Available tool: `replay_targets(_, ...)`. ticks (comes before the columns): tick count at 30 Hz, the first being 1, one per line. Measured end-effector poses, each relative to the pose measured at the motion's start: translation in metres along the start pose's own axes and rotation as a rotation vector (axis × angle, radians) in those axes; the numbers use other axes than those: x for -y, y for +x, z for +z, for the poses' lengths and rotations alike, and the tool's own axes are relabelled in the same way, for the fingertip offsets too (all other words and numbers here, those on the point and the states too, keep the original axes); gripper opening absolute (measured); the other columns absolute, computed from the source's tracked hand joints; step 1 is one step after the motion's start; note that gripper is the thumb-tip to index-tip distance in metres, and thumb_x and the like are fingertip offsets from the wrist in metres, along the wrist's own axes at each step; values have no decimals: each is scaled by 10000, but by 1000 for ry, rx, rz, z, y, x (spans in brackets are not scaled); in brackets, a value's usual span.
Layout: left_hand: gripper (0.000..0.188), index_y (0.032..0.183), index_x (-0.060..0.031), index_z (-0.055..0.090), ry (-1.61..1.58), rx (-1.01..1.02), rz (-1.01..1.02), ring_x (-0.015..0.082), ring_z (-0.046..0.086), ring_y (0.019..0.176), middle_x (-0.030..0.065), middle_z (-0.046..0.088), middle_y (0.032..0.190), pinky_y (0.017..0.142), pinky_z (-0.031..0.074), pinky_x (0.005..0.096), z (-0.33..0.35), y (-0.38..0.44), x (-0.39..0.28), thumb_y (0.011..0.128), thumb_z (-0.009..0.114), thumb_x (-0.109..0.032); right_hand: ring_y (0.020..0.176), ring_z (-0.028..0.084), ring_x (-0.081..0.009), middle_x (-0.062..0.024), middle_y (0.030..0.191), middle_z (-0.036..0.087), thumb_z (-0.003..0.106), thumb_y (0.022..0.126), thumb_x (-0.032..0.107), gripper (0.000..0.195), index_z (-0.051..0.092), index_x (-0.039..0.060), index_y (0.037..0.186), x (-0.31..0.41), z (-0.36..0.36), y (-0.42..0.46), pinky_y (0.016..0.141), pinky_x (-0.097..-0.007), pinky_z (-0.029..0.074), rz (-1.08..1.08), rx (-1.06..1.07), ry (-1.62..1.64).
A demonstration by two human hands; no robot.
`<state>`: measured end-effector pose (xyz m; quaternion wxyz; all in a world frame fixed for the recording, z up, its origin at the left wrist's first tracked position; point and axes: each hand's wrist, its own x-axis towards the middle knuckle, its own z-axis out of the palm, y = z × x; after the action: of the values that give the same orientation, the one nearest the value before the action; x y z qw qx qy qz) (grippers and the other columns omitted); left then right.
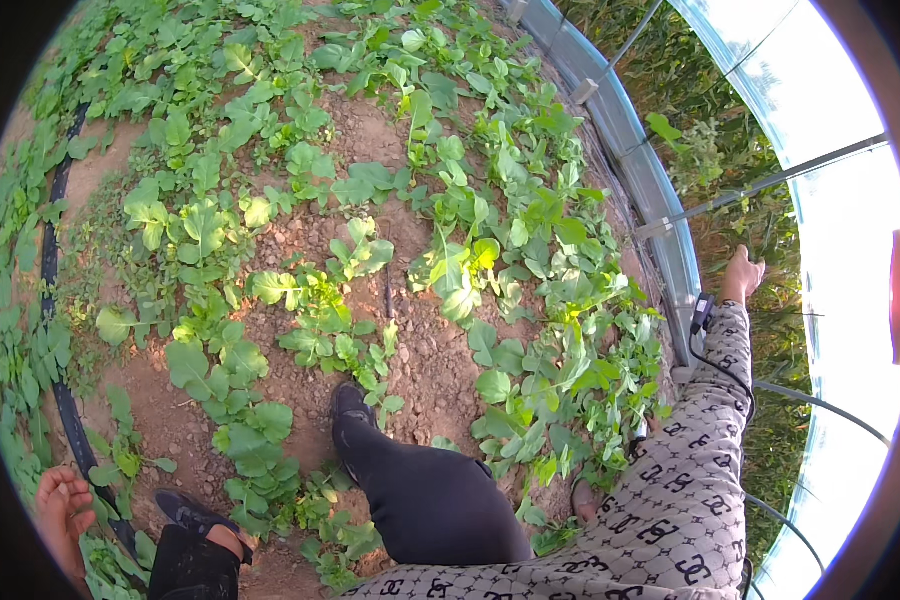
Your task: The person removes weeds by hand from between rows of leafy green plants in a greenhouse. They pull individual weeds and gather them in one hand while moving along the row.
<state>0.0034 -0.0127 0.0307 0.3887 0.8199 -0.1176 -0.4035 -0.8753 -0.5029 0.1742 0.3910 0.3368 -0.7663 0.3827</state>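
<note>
My left hand (64,501) is at the lower left edge, fingers loosely curled and apart, with nothing visible in it. It is near a black drip hose (82,442) and low leafy plants (124,457). On the far right my right hand (744,274) reaches out past the low plastic film wall (649,165), fingers spread and holding nothing that I can see. Up from it, a green leafy plant (690,150) shows against the taller growth outside; whether it is rooted or loose I cannot tell.
Rows of broad-leaved greens (262,427) grow in dry, cloddy soil (435,367). My dark shoes (352,405) stand among them. Metal struts (765,184) cross the side opening. A brownish thing (585,501), partly hidden by leaves, lies beside my right sleeve (645,502).
</note>
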Motion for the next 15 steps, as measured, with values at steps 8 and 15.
replay_targets(8, 352, 1172, -7, 571, 136, 242, 164, 156, 640, 875, 84, 642, 1025, 713, 534, 253, 41, -58, -52, 904, 592, -235, 707, 697, -202, -93, 870, 714, 649, 868, 297, 341, 707, 38, 1082, -40, 98, -418, 657, -325, 554, -349, 1523, 313)
replay_targets(15, 448, 1113, 26, 542, 156, 196, 167, 188, 658, 821, 121, 649, 929, 693, 540, 278, 49, -108, -74, 894, 642, -353, 1085, 630, -368, -219, 1156, 663, 651, 834, 441, 557, 631, 38, 1218, 79, 55, -667, 959, -424, 477, -359, 1694, 140)
